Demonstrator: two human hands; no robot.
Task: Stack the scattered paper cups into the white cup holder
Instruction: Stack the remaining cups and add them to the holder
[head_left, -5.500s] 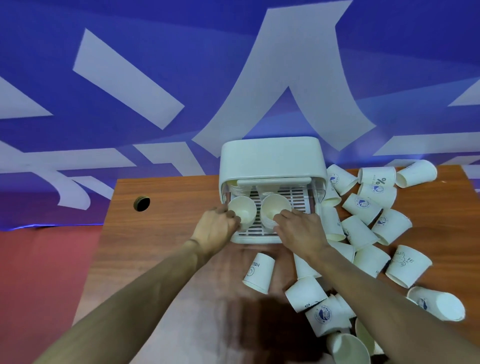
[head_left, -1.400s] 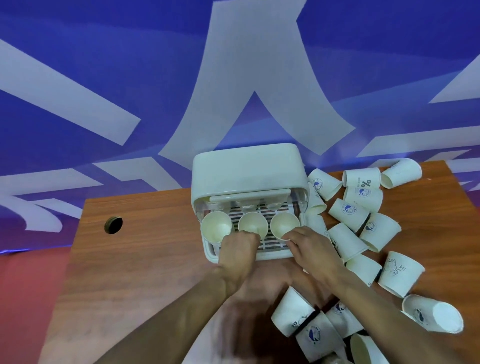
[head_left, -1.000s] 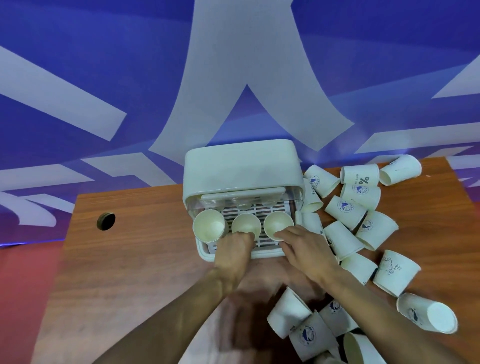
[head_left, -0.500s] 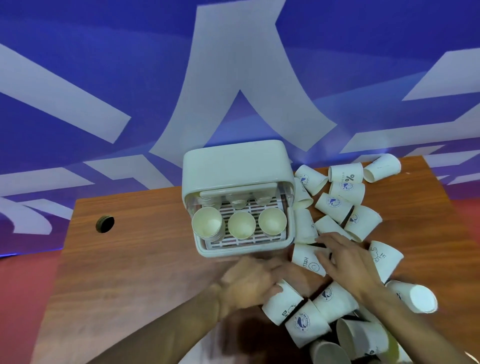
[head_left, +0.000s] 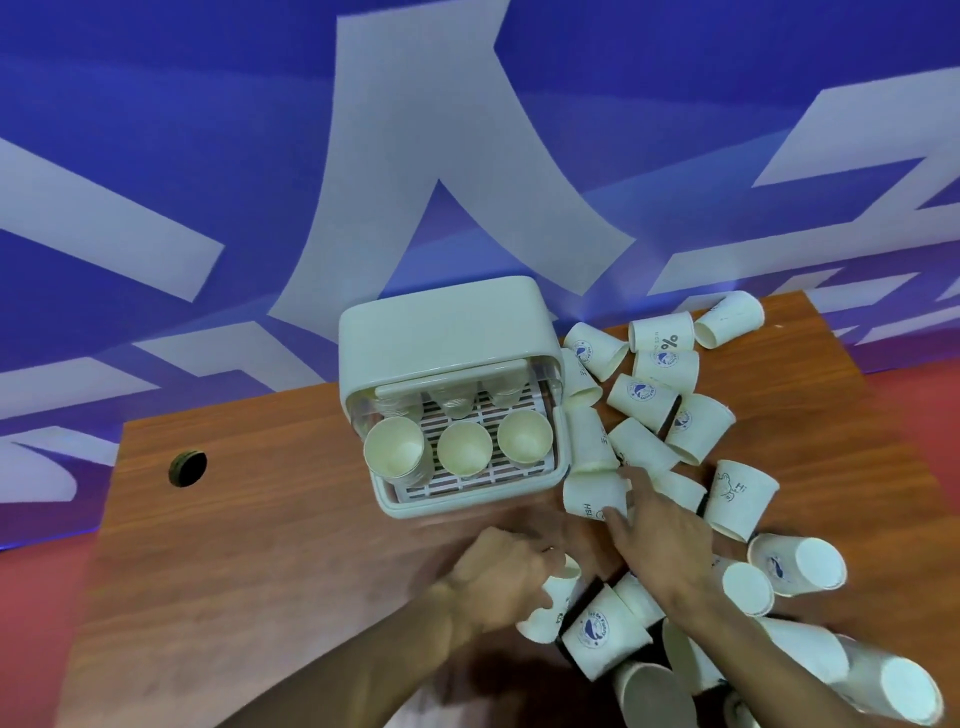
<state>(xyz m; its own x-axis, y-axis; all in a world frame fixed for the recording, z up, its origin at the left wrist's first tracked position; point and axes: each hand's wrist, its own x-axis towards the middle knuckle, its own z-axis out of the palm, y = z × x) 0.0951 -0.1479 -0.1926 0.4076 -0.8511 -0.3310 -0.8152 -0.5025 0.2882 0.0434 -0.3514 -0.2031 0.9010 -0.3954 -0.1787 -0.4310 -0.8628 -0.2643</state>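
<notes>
A blue backdrop with broad white strokes (head_left: 467, 156) fills the upper half of the view. Below it lies a brown wood-grain surface (head_left: 260, 545), with red floor (head_left: 41, 623) showing past its left and right edges.

A white rounded plastic cup holder (head_left: 441, 332) sits at the far middle of the surface, its front open over a slatted tray. Three stacks of paper cups (head_left: 464, 453) stand mouth-up in a row on that tray. More cups sit behind them under the cover, only dimly visible.

The scattered white paper cups (head_left: 644, 395) lie in a loose heap, most bearing blue printed logos. The heap runs from just beside the holder's right wall down to the near right corner. Most are tipped on their sides and touch one another.

The right hand (head_left: 660, 540) reaches into this heap with its fingers stretched out and apart. Its fingertips (head_left: 615, 517) rest against a printed cup lettered "HEL" (head_left: 589, 493), just off the holder's near right corner.

The left hand (head_left: 498, 571) is blurred. Its fingers are curled round the rim of a tipped white paper cup (head_left: 543, 616) near the front of the heap.

A small dark round hole (head_left: 188, 468) is set in the surface, well to the left of the holder.
</notes>
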